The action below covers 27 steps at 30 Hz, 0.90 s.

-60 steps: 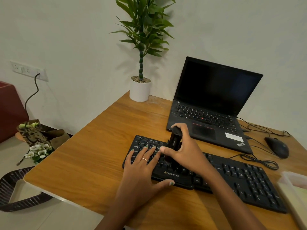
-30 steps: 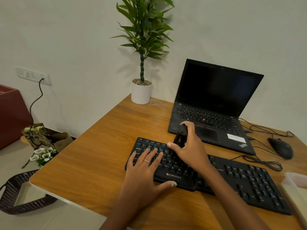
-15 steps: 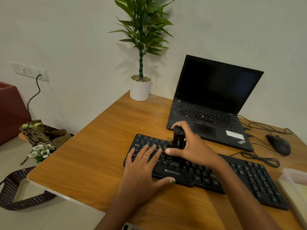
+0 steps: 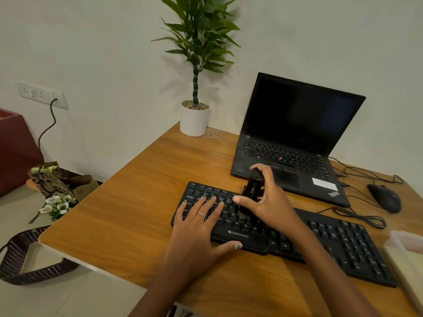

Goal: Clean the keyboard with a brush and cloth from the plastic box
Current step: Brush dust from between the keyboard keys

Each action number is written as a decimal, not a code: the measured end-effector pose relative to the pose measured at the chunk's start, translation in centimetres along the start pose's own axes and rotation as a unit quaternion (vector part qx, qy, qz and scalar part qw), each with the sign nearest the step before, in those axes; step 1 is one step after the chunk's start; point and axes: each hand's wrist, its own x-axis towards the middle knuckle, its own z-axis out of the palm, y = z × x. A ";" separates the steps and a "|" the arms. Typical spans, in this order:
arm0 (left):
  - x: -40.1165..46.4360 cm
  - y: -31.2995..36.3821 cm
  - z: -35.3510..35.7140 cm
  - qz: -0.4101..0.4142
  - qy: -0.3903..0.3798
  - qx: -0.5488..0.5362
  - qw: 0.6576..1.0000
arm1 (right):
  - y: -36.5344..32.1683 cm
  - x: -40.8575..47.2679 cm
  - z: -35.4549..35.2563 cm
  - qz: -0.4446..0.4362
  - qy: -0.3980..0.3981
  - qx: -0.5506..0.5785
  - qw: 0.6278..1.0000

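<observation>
Gripping the black brush (image 4: 251, 191) as before, the right hand (image 4: 267, 202) has barely shifted over the keyboard (image 4: 343, 243); the left hand (image 4: 201, 229) stays flat on the keys. Plastic box (image 4: 405, 259) at near right, contents unclear.

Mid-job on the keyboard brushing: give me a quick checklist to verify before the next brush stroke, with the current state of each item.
1. Black handled brush held firmly: right hand grips it, thumb and fingers curled round. Ok.
2. Bristles on the keys of the black Zebronics keyboard: the brush's lower end meets the key rows. Ok.
3. Keyboard steadied: left hand rests flat on its left end, fingers straight. Ok.
4. Stroke path rightward: the keys to the right carry nothing. Ok.
5. Black open laptop close behind the brush top: watch on the upstroke. Ok for now.
6. Cloth ready in the clear plastic box: contents blurred. Cannot tell.
</observation>
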 end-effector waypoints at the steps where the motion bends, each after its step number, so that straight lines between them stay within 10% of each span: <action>1: 0.0 0.0 0.1 0.001 0.001 0.000 1.000 | -0.1 -0.4 0.4 -0.004 -0.002 0.017 1.000; 5: -0.1 -0.1 0.2 0.002 0.006 -0.010 1.000 | -0.5 -1.0 0.0 -0.026 -0.086 0.040 0.995; 27: -0.1 -0.4 0.6 0.014 0.027 -0.024 0.999 | -0.8 -0.7 1.5 -0.028 -0.014 0.003 0.999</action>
